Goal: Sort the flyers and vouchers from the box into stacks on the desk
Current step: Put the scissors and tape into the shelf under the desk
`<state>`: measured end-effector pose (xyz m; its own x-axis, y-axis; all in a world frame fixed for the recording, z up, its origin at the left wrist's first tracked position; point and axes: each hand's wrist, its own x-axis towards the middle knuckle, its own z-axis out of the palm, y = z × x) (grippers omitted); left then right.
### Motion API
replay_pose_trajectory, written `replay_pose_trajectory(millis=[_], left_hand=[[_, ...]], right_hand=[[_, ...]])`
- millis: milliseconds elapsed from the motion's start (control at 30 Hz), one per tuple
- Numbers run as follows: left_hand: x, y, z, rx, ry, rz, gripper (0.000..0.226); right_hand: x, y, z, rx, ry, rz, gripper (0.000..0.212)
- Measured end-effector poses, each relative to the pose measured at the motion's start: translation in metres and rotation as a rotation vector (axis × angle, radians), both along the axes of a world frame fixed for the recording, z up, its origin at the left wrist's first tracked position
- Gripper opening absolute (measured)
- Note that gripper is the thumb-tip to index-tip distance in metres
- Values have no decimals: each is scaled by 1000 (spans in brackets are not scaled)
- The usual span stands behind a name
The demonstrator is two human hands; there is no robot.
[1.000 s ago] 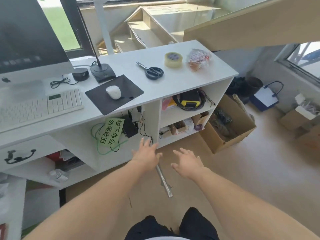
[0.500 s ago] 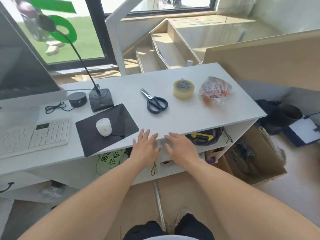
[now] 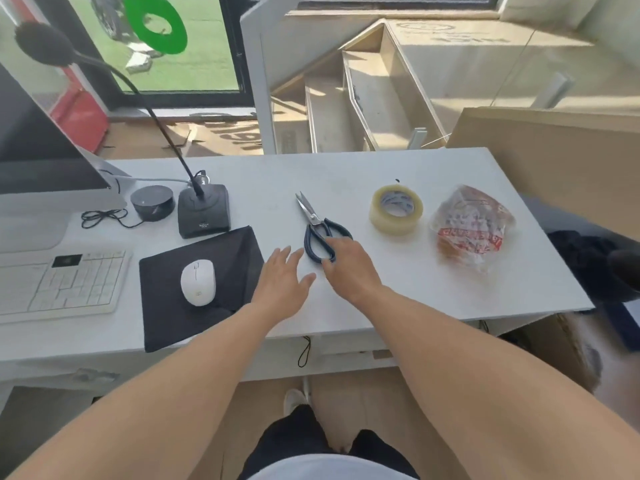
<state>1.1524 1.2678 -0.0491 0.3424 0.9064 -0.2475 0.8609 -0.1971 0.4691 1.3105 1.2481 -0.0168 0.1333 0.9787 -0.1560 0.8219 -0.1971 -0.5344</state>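
White desk [image 3: 346,174], viewed from above. Both forearms reach in from 6 o'clock.

Left hand [image 3: 282,284]: palm down over the desk centre, fingers straight and spread, holding nothing. Cannot tell whether it touches the surface.

Right hand [image 3: 348,268]: just right of the left, fingers lying over the dark handle loops of the scissors [image 3: 320,230]; cannot tell whether they grip. Blades closed, pointing to 11 o'clock.

At 3 o'clock from the scissors: tape roll [image 3: 396,209], lying flat, clear; blue print on its core, unreadable. Further toward 3: crinkled plastic bag [image 3: 472,226], red band with white characters, too blurred to read.

At 9 o'clock from the hands: white mouse [image 3: 198,282] on black pad [image 3: 228,251]. Keyboard [image 3: 62,284] beyond, at the left edge. At 10 o'clock: gooseneck mic base [image 3: 203,211], small pale logo, illegible; round black puck [image 3: 152,203] beside it. Monitor [image 3: 31,147] at far left.

Cardboard box [image 3: 561,341] on the floor under the desk's right end, at 4 o'clock; contents hidden. No flyers or vouchers discernible on the desk.
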Motion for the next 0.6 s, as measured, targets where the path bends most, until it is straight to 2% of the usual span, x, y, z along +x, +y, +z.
replay_pose_trajectory(millis=[133, 233, 367, 467, 600], left_hand=[[14, 40, -8, -2, -56, -13, 62], [21, 65, -15, 43, -52, -31, 59], [24, 83, -21, 118, 30, -36, 50], [29, 85, -23, 127, 35, -38, 37], [36, 74, -22, 134, 51, -12, 32]], right_hand=[[-2, 40, -14, -40, -8, -35, 45], [2, 64, -23, -154, -87, -91, 47], [3, 85, -30, -251, -128, -118, 38], [5, 98, -26, -322, -150, -116, 35], [10, 92, -19, -341, -182, -84, 25]])
